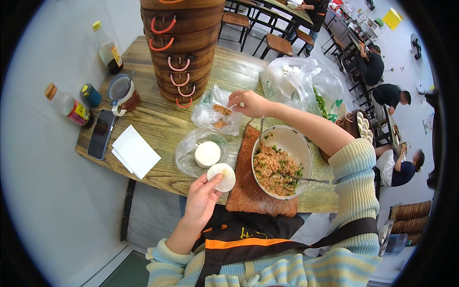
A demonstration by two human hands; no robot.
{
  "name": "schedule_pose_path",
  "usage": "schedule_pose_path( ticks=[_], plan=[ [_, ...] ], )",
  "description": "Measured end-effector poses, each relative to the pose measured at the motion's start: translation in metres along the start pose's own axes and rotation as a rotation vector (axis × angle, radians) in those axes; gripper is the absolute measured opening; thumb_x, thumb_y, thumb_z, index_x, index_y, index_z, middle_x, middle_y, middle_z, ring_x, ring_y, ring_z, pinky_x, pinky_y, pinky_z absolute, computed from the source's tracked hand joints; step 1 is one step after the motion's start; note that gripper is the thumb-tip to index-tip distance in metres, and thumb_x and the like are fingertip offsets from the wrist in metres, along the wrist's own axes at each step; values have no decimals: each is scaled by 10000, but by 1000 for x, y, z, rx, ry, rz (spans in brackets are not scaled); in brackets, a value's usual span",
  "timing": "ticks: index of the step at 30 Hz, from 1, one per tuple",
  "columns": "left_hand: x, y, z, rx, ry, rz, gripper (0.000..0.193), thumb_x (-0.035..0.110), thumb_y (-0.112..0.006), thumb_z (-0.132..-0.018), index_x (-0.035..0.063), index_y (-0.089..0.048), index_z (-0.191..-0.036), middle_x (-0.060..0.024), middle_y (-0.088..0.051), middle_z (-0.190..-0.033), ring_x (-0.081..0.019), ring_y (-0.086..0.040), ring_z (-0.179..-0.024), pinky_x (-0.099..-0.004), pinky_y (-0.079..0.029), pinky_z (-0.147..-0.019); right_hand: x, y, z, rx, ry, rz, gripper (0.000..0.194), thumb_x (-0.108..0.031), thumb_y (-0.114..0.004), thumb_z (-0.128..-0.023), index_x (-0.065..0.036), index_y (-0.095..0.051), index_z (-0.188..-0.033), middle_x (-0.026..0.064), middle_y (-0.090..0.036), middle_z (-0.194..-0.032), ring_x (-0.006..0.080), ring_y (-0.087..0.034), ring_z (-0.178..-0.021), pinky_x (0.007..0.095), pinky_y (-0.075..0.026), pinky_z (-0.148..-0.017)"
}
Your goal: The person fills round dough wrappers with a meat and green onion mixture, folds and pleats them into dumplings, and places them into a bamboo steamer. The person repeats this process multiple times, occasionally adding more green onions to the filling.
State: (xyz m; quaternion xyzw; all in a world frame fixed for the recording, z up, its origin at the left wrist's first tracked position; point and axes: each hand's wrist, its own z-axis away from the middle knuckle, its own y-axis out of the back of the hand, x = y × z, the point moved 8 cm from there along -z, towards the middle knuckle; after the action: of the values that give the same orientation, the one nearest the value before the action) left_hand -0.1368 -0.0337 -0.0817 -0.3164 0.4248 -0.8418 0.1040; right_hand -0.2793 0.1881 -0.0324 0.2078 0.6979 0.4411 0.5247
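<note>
My left hand (202, 197) holds a round white dough wrapper (226, 181) between thumb and fingers, a small smear of filling on it. Right behind it a stack of wrappers (208, 153) lies in an open clear plastic bag (183, 147). My right hand (249, 103) reaches over a second clear bag (202, 114) with orange-brown food pieces (219, 123); its fingertips are at one piece, and whether they grip it I cannot tell. A white enamel bowl (304, 143) of minced filling with chopped greens (276, 165) and metal utensils stands on a brown cloth (238, 193).
Stacked bamboo steamers (183, 46) stand at the back. On the left are a phone (101, 134), folded papers (136, 152), a jug (123, 93), a blue container (90, 95) and bottles (109, 53). Plastic bags (287, 82) and a steamer of dumplings (364, 125) stand on the right. Several people sit beyond.
</note>
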Motion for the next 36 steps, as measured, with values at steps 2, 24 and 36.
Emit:
schedule_pose_path(
  ticks=[2, 24, 36],
  plan=[
    [-1, 1, -1, 1, -6, 1, 274, 26, -553, -911, -25, -543, -1180, -117, -616, -1143, -195, -603, -1053, -332, -498, -924, 3, -12, 0, -130, -8, 104, 195, -58, -644, -782, -10, -674, -968, 160, -621, -1070, 320, -613, -919, 386, -491, -803],
    [-38, -24, 29, -90, 123, -328, 370, -75, -518, -835, -77, -498, -1205, -146, -594, -1162, -229, -583, -1089, -356, -455, -982, -84, 13, 371, 259, -789, 301, 147, -100, -640, -815, -11, -663, -930, 154, -616, -878, 340, -601, -800, 422, -481, -713],
    [-49, -38, 38, -86, 107, -381, 302, -6, -598, -874, -64, -545, -1166, -126, -632, -1111, -187, -620, -1017, -331, -506, -914, -26, -38, 333, 292, -358, 411, 357, -5, -580, -660, -105, -671, -991, 156, -593, -1047, 361, -558, -917, 425, -495, -758]
  ],
)
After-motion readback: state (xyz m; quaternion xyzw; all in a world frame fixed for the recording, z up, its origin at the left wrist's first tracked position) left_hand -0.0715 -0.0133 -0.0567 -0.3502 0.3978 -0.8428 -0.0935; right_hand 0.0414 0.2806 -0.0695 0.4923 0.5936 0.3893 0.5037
